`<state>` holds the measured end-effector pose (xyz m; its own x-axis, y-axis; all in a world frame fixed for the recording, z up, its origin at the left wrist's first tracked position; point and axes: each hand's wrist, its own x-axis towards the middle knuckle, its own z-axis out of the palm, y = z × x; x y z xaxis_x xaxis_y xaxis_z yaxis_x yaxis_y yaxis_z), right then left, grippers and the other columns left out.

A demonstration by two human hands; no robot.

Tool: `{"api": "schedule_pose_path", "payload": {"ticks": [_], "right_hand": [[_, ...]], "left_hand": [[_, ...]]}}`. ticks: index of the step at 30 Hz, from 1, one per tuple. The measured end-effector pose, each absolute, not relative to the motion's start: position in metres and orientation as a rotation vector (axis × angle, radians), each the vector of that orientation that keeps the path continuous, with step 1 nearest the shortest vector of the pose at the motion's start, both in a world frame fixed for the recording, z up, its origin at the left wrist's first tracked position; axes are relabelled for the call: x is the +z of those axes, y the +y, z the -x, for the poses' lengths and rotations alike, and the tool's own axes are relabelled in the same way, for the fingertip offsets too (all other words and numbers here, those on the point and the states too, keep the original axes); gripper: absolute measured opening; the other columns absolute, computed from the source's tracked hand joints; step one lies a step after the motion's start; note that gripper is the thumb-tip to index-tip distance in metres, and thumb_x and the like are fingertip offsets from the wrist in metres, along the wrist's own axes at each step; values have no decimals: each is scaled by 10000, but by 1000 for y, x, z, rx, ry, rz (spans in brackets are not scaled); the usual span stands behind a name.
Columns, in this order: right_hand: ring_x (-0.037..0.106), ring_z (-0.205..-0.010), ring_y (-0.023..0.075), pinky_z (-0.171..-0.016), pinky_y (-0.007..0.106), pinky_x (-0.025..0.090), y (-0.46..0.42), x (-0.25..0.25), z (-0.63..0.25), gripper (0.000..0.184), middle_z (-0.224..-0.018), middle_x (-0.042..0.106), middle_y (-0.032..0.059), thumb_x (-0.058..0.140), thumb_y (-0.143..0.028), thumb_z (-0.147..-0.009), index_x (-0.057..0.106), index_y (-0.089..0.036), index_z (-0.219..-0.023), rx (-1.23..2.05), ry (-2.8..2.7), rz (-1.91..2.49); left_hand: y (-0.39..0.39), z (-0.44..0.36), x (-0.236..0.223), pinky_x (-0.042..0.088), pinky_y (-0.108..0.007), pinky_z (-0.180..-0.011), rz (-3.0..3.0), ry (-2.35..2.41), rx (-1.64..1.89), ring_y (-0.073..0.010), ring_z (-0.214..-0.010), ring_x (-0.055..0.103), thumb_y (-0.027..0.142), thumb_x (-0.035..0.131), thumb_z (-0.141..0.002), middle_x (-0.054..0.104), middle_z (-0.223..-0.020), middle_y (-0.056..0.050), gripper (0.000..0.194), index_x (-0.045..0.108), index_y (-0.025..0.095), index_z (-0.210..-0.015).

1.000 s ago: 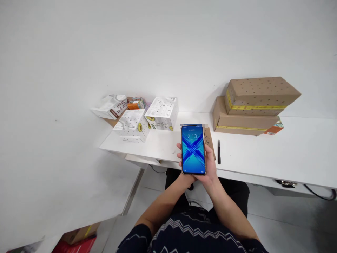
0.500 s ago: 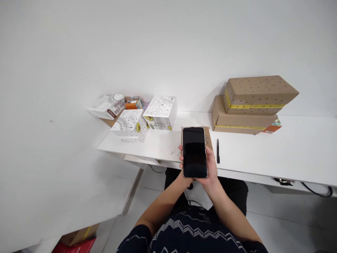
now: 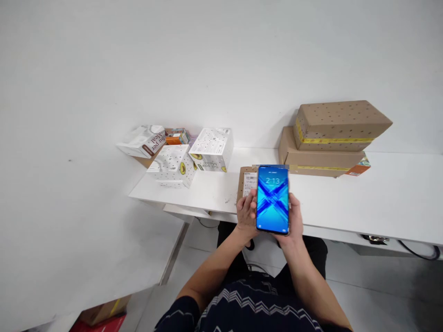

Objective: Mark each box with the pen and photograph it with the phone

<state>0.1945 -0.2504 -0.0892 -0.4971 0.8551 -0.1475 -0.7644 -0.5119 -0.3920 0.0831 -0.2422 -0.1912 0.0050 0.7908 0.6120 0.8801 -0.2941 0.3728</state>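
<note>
A smartphone [image 3: 272, 200] with a lit blue lock screen reading 2:13 is upright in front of me, over the table's front edge. My right hand [image 3: 295, 219] grips it, palm along its right side, with fingertips showing at the left edge. My left hand [image 3: 245, 214] is close against the phone's left side, fingers loosely bent and apart; part of it is hidden behind the phone. Behind both lies a brown cardboard piece [image 3: 242, 177] bearing a white printed label [image 3: 249, 183], mostly covered by the phone and hands.
White "Super Meal" boxes [image 3: 211, 145] and a small orange box [image 3: 177, 136] stand on the white table [image 3: 346, 203] at the left. Two taped brown boxes [image 3: 341, 127] are stacked at the back right, beside another orange box [image 3: 359, 167]. A cable [image 3: 415, 251] hangs at the right edge.
The phone's screen has gone from black to lit. My right hand has moved right with the phone, exposing the label and more of my left hand. The black pen is now hidden.
</note>
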Motion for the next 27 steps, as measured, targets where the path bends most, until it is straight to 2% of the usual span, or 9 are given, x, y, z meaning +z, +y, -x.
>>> {"api": "schedule_pose_path", "payload": {"ticks": [4, 8, 10, 12, 14, 16, 19, 24, 27], "right_hand": [[686, -910, 289, -737, 459, 570, -246, -96, -243, 556, -1135, 690, 96, 559, -562, -752, 596, -230, -1197, 1688, -421, 663], [674, -897, 261, -703, 409, 556, -238, -123, -304, 652, -1156, 642, 89, 503, -605, -727, 508, -239, -1267, 1130, -530, 1227], [648, -978, 302, -757, 452, 536, -232, -138, -334, 688, -1175, 623, 103, 565, -549, -726, 437, -259, -1336, 801, -685, 1720], [551, -1138, 412, -860, 577, 460, -226, -151, -359, 670, -1273, 568, 164, 589, -548, -731, 489, -251, -1323, 452, -938, 2211], [449, -1222, 490, -925, 661, 355, -220, -162, -377, 627, -1353, 503, 215, 568, -562, -757, 557, -224, -1286, 227, -1144, 2503], [431, -1227, 500, -929, 669, 324, -215, -173, -387, 601, -1358, 488, 245, 524, -560, -796, 578, -202, -1275, 199, -1263, 2599], [447, -1203, 478, -890, 639, 353, -212, -189, -393, 595, -1317, 509, 248, 473, -576, -824, 574, -198, -1273, 210, -1333, 2579], [446, -1175, 481, -875, 633, 353, -210, -201, -395, 603, -1303, 512, 233, 462, -621, -814, 597, -210, -1232, 141, -1338, 2535], [434, -1190, 478, -885, 618, 360, -206, -200, -396, 622, -1327, 496, 241, 455, -617, -825, 584, -194, -1262, 154, -1350, 2548]], "left_hand": [[-239, -76, -170, 295, -515, -1043, 2108, -1527, -1049, -295, -1175, 566, 502, 576, -840, 684, -1167, -99, 448, 636, 244, -1201], [-237, -78, -154, 138, -658, -1064, 1983, -1614, -993, -368, -1163, 530, 613, 632, -764, 664, -1156, -114, 487, 668, 264, -1102], [-236, -80, -151, 140, -703, -1035, 1936, -1753, -981, -425, -1223, 452, 658, 679, -690, 621, -1211, -136, 539, 679, 271, -1065], [-236, -82, -149, 201, -696, -1010, 1908, -1853, -984, -451, -1261, 392, 658, 717, -642, 583, -1251, -153, 568, 682, 268, -1053], [-234, -83, -149, 274, -643, -990, 1885, -1865, -1021, -437, -1261, 390, 605, 734, -649, 579, -1247, -156, 529, 683, 261, -1047], [-234, -79, -149, 321, -584, -967, 1847, -1823, -1074, -409, -1231, 426, 546, 730, -669, 597, -1215, -148, 467, 687, 253, -1031], [-242, -60, -146, 331, -540, -962, 1770, -1774, -1113, -371, -1166, 480, 509, 711, -684, 624, -1150, -132, 419, 691, 242, -1006], [-263, 11, -144, 325, -509, -984, 1627, -1781, -1047, -343, -1136, 474, 484, 710, -671, 616, -1095, -121, 413, 686, 225, -992], [-261, 63, -153, 304, -536, -997, 1564, -1774, -961, -355, -1145, 460, 480, 722, -662, 611, -1091, -130, 432, 673, 214, -999]]}}
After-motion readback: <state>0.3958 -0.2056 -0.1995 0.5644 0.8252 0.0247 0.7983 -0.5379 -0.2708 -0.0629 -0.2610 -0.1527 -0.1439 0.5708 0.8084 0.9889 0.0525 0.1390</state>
